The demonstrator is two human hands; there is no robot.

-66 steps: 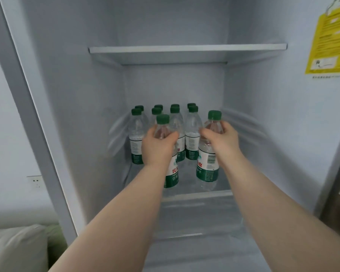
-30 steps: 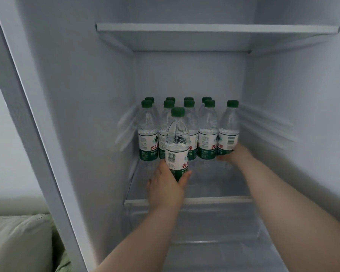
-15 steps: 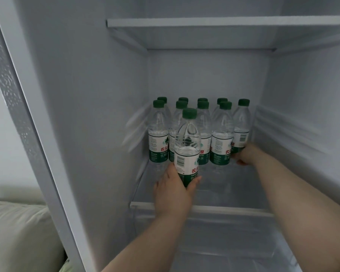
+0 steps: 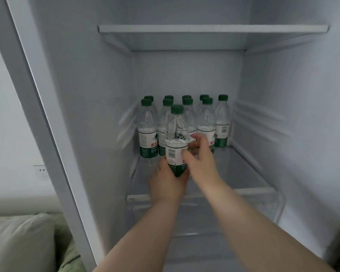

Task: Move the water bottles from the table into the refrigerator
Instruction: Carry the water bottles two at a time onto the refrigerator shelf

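Several clear water bottles with green caps stand in rows at the back of the refrigerator's glass shelf [image 4: 249,173]. One more water bottle [image 4: 176,132] is upright in front of them, left of centre. My left hand [image 4: 165,183] grips its base from below and in front. My right hand [image 4: 201,160] is at this bottle's right side, thumb on the label and fingers reaching behind it; it is motion-blurred. The rightmost bottle [image 4: 222,118] stands alone at the back right with no hand on it.
An upper shelf [image 4: 212,28] spans the compartment above the bottles. A clear drawer [image 4: 267,209] lies under the glass shelf. The refrigerator's left frame [image 4: 37,95] is close on the left, with a cushion [image 4: 18,242] and a wall socket [image 4: 40,170] beyond.
My right hand has let go of the rightmost bottle and moved left to the front bottle. My left hand still holds that bottle by its base.
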